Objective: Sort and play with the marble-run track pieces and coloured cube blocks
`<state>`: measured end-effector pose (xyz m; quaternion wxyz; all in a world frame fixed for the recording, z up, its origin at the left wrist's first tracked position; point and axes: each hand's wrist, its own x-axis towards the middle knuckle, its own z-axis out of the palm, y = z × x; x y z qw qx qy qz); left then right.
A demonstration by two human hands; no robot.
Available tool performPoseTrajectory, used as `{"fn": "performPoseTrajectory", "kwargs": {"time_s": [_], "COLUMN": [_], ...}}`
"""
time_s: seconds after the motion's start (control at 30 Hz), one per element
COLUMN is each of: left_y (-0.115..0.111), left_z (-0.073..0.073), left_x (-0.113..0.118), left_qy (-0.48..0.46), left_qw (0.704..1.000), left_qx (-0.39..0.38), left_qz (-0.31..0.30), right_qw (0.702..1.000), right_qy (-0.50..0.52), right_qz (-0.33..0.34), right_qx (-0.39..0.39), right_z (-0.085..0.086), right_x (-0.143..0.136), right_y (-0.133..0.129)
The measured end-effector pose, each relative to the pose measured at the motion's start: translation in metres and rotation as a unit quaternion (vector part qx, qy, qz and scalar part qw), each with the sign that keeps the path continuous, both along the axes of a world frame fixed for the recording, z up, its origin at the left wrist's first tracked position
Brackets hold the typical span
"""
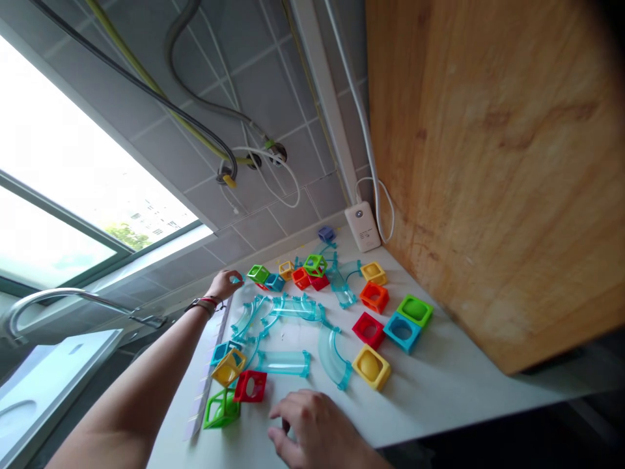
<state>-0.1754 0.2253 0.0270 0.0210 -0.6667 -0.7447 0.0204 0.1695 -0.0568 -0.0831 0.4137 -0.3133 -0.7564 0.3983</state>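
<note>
At the far left of the table, my left hand (225, 284) has its fingers closed on a small translucent blue track piece (237, 279), mostly hidden by the fingers. Close to the front edge, my right hand (315, 426) is loosely curled, thumb and forefinger apart, with nothing visible between them. A red cube block (250, 386) lies just left of it, beside a green open-frame block (222, 409) and a yellow one (229, 368). Beyond are a straight blue track (283, 363) and a curved one (333, 358). A green block (258, 273) lies right of my left hand.
Several coloured blocks stand at the right, including a yellow block (372, 367) and a blue block (402, 331). A white power adapter (363, 227) with a cable leans by the wooden panel (478, 163). A metal faucet (73, 296) is at the left, below the window.
</note>
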Motion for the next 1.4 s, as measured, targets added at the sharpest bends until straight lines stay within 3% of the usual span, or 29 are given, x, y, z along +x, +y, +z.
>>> {"fn": "performPoseTrajectory", "kwargs": {"time_s": [0.17, 0.3, 0.4, 0.53, 0.67, 0.8, 0.93, 1.13, 1.3, 1.4], "left_y": [-0.052, -0.101, -0.135, -0.168, -0.182, -0.186, -0.187, -0.194, -0.195, -0.184], "left_z": [0.027, 0.041, 0.046, 0.042, 0.032, 0.022, 0.026, 0.042, 0.038, 0.033], "left_x": [-0.013, 0.002, 0.037, 0.104, 0.162, 0.188, 0.186, 0.157, 0.128, 0.116], "left_qy": [-0.009, -0.023, -0.039, -0.063, -0.092, -0.12, -0.119, -0.047, 0.08, 0.106], "left_qw": [0.998, 0.994, 0.987, 0.97, 0.945, 0.925, 0.924, 0.949, 0.964, 0.964], "left_qx": [0.041, 0.049, 0.036, 0.002, -0.053, -0.083, -0.073, -0.05, -0.055, -0.039], "left_qz": [-0.042, -0.095, -0.154, -0.236, -0.31, -0.351, -0.356, -0.308, -0.246, -0.242], "right_qw": [0.997, 0.995, 0.994, 0.994, 0.994, 0.994, 0.994, 0.994, 0.995, 0.995], "right_qy": [-0.03, -0.036, -0.037, -0.046, -0.043, -0.038, -0.033, -0.033, -0.044, -0.045], "right_qz": [0.056, 0.067, 0.075, 0.076, 0.077, 0.075, 0.079, 0.083, 0.076, 0.071], "right_qx": [-0.048, -0.065, -0.066, -0.063, -0.06, -0.062, -0.065, -0.067, -0.055, -0.053], "right_z": [0.026, 0.038, 0.041, 0.041, 0.041, 0.042, 0.042, 0.044, 0.045, 0.045], "right_x": [0.015, 0.022, 0.024, 0.024, 0.025, 0.025, 0.025, 0.026, 0.026, 0.027], "right_y": [0.008, 0.011, 0.01, 0.009, 0.008, 0.009, 0.01, 0.012, 0.011, 0.01]}}
